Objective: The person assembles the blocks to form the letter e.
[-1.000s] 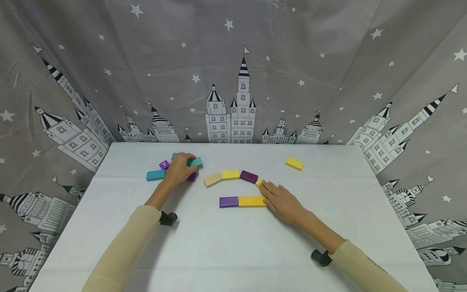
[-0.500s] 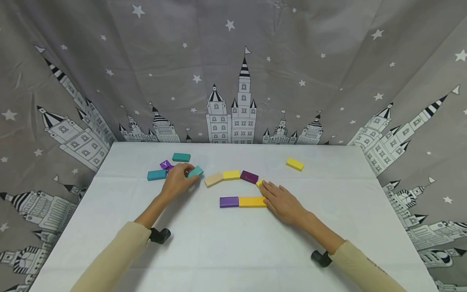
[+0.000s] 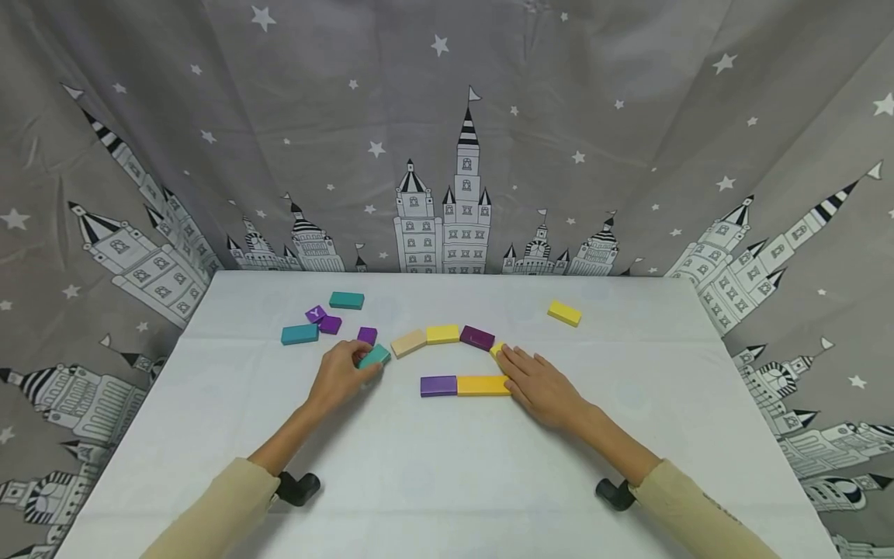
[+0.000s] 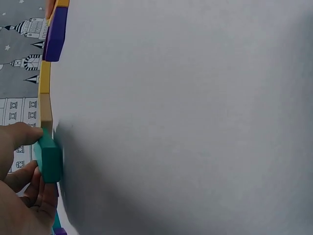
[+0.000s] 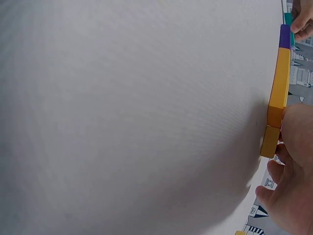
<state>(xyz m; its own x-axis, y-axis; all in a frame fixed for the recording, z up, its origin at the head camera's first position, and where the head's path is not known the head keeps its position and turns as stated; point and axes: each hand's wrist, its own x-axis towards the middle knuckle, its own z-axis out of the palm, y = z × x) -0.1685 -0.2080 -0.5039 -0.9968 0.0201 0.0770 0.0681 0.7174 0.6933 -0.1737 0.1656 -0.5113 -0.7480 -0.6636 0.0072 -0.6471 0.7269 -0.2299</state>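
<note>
My left hand (image 3: 338,380) pinches a teal block (image 3: 375,356) between thumb and fingers, beside the left end of a curved row. That row runs from a tan block (image 3: 408,343) through a yellow block (image 3: 442,335) and a dark purple block (image 3: 477,338) to another yellow block (image 3: 497,351), partly under my right fingertips. My right hand (image 3: 541,388) rests with extended fingers at the right ends of both rows. The lower, straight row has a purple block (image 3: 438,387) and a long orange-yellow block (image 3: 482,386). A brownish-yellow block (image 5: 270,142) follows it in the right wrist view, hidden from the head view.
Left of the rows lie a dark teal block (image 3: 347,300), a blue-teal block (image 3: 299,334) and small purple pieces, one of them a lettered cube (image 3: 316,314). A lone yellow block (image 3: 563,314) lies at the back right. A grey castle-print curtain (image 3: 447,140) hangs behind the white table (image 3: 447,481).
My left hand has drawn the teal block toward me, away from the purple pieces, which are now uncovered. My right hand has stayed in place.
</note>
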